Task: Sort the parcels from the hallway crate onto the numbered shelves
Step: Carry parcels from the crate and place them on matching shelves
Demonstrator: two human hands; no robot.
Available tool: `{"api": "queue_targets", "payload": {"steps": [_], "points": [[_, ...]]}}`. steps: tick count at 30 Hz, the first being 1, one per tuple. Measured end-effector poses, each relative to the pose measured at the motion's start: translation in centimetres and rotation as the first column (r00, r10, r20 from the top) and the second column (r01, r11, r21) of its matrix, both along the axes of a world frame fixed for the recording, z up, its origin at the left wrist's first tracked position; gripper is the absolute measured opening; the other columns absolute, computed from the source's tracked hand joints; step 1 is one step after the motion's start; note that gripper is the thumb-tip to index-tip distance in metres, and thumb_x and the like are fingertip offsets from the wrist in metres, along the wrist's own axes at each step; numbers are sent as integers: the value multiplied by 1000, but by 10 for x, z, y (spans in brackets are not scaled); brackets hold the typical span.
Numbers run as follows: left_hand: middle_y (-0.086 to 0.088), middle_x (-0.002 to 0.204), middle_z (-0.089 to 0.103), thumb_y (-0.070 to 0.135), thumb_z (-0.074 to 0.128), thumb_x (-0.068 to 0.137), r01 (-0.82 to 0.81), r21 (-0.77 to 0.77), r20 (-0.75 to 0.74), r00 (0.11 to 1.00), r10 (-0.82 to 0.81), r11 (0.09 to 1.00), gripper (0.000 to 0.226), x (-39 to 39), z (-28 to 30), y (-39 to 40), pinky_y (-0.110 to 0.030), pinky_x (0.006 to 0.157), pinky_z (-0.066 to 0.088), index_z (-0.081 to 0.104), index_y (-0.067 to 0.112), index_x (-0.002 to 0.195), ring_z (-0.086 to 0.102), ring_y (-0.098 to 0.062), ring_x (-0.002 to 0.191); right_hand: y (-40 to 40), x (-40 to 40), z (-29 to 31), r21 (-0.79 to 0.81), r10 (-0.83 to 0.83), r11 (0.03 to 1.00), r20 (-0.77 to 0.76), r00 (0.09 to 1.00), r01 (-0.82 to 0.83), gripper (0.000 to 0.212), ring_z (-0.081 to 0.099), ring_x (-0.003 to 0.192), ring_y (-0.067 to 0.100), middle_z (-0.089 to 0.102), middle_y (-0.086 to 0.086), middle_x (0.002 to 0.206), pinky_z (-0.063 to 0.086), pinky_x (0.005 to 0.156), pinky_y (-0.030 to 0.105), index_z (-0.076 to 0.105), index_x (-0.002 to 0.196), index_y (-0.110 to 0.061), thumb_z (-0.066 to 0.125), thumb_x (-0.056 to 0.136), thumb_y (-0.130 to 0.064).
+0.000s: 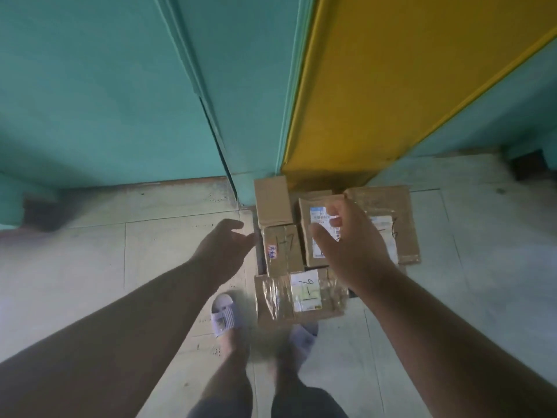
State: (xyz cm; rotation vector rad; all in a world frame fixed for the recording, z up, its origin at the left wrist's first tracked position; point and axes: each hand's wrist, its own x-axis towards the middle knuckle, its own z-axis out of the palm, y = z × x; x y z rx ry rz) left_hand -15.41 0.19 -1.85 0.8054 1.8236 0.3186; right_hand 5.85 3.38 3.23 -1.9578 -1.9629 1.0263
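Several cardboard parcels lie packed together on the floor below me. A small one marked "1-7" is at the left, a plain box lies behind it, a taped one marked "9-1" is nearest my feet, and a larger flat one is at the right. My right hand hovers over the middle parcel with a white label, fingers apart, holding nothing. My left hand reaches beside the "1-7" parcel, open and apart from it. The crate itself is hidden under the parcels.
A teal wall and a yellow panel rise just behind the parcels. My feet in pale slippers stand on the tiled floor close to the front parcel. Dark objects sit at the far left and far right by the wall.
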Motion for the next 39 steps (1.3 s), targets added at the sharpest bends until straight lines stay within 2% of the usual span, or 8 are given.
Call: {"api": "queue_targets", "payload": {"steps": [7,10,14,17,27,30,36,39], "points": [[-3,93,66,42,69,89,-188,-104,64,979,195,977,51,10,-107,59,-37,84,56,49,28,134,62,-19,81,40,-17,-114,-168,-79,983,-42,996,71,37,56,112,12,60,-6,128,50,93,37,50,136,-25,48,100,-30],[-5,96,66,34,67,91,-217,-103,86,970,226,971,45,8,-136,73,-32,75,53,50,30,132,63,-18,80,56,-25,-147,-186,-63,981,-35,997,56,36,57,108,14,58,-9,116,46,85,32,52,136,-23,39,102,-21],[-4,117,65,34,61,96,-193,-65,121,972,200,979,40,6,-159,80,-43,91,56,54,29,135,69,-26,101,67,-38,-176,-184,-9,983,-27,1000,4,38,61,99,17,63,4,122,52,81,36,51,139,-19,35,104,-19],[2,106,66,20,58,99,-184,-62,148,970,191,981,29,5,-164,79,-38,86,57,57,30,126,69,-22,98,68,-45,-185,-211,-27,977,-79,997,9,39,61,84,16,64,8,119,45,64,26,50,140,-16,33,105,-17],[0,113,68,21,59,98,-346,49,244,914,325,937,24,-22,-102,40,-52,96,55,55,28,120,68,-23,99,40,-65,-140,-175,-206,973,-352,913,152,33,58,96,-8,64,-17,111,47,83,14,61,132,-20,55,99,-15],[0,111,70,19,60,97,-356,91,246,913,326,930,21,-26,-76,19,-52,94,56,57,31,114,69,-22,98,25,-68,-119,-199,-236,965,-393,888,169,28,60,107,0,66,-14,114,52,94,30,63,123,-27,63,95,-23],[0,103,74,7,61,97,-396,156,275,897,345,905,26,-18,-32,-16,-40,84,61,61,32,104,74,-17,89,1,-50,-75,-330,-349,926,-553,757,186,16,67,80,-3,74,-5,94,50,65,12,70,108,-19,64,94,-16],[-7,102,74,2,56,99,-445,150,328,865,380,883,24,-7,-15,-23,-32,73,62,61,22,110,74,-14,83,-1,-38,-62,-296,-309,941,-560,769,162,12,69,89,9,73,5,97,55,74,23,70,103,-15,63,94,-11]]}}
